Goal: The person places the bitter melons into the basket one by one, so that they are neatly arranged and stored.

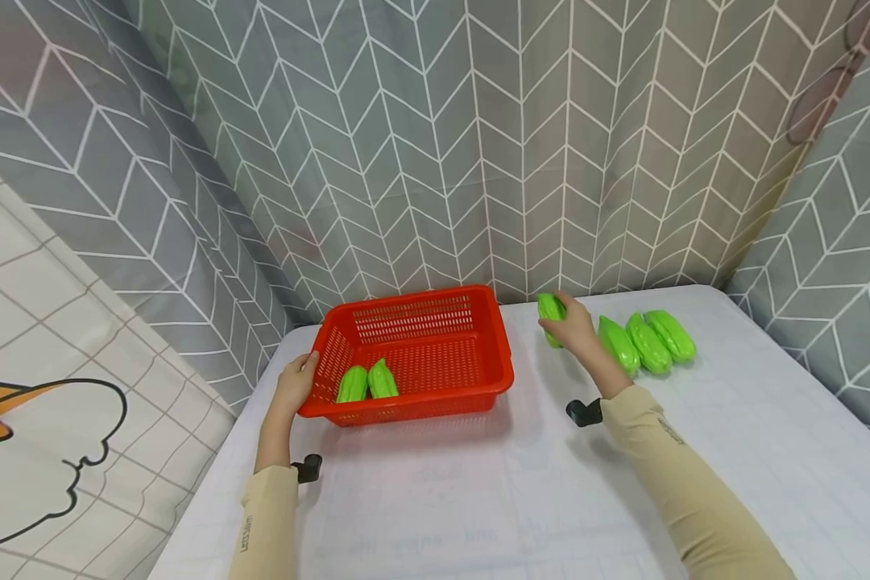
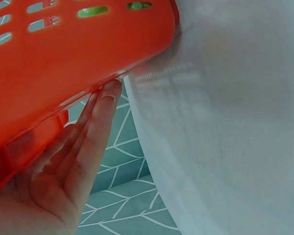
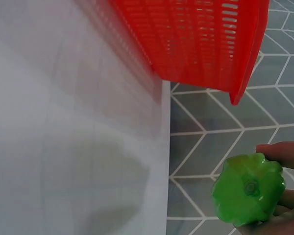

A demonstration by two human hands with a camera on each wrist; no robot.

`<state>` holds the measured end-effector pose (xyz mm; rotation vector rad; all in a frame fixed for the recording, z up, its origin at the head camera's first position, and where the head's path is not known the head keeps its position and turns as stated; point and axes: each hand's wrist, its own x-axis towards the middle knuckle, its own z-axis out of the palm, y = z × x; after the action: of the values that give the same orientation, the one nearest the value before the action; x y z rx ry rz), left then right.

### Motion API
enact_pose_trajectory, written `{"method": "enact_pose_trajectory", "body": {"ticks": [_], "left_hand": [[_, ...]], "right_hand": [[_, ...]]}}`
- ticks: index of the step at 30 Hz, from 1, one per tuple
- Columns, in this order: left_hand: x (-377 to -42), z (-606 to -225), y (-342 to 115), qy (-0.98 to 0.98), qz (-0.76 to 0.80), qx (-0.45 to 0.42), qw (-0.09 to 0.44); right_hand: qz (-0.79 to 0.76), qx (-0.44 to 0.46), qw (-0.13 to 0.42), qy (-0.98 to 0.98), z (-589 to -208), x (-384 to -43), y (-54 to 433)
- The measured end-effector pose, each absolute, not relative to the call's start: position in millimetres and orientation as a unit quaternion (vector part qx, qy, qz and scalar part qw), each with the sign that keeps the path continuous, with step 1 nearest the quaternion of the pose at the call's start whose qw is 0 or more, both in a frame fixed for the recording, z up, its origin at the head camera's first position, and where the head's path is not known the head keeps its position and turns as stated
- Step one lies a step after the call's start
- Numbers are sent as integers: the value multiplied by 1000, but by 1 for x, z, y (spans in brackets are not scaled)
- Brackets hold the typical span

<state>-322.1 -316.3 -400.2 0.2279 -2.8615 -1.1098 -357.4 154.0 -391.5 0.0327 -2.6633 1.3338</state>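
Note:
A red perforated plastic basket (image 1: 420,403) stands on the white-covered table, with two green ridged toy bitter melons (image 1: 383,379) side by side in its front left part. At the basket's left side my left hand (image 1: 295,385) grips the rim; in the left wrist view its fingers (image 2: 90,142) lie against the outer wall. To the right of the basket my right hand (image 1: 574,326) holds another green bitter melon (image 3: 250,188) between thumb and fingers, above the table's far edge. Its lobed end with a small round dimple faces the right wrist camera.
Three more bitter melons (image 1: 650,344) lie in a row on the table (image 1: 478,499), just right of my right forearm. A grey curtain (image 1: 522,161) with a white zigzag pattern hangs close behind the table's far edge. Dark wrist cameras (image 1: 583,413) sit on both wrists.

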Motion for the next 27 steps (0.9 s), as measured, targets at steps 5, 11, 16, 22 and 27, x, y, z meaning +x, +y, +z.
{"method": "enact_pose_trajectory", "body": {"ticks": [5, 11, 16, 22, 27], "left_hand": [[-322, -399, -316, -927, -366, 74, 31], [-323, -403, -318, -928, -364, 73, 30], [-323, -404, -318, -929, -362, 73, 30], [-324, -403, -318, -930, -359, 73, 33], [-325, -402, -318, -929, -361, 66, 38]], "right_hand": [[457, 24, 88, -885, -384, -362, 141], [474, 42, 89, -875, -378, -362, 127], [483, 50, 89, -870, -374, -362, 112], [484, 66, 89, -868, -365, -361, 92], [489, 76, 86, -865, -357, -359, 76]]}}
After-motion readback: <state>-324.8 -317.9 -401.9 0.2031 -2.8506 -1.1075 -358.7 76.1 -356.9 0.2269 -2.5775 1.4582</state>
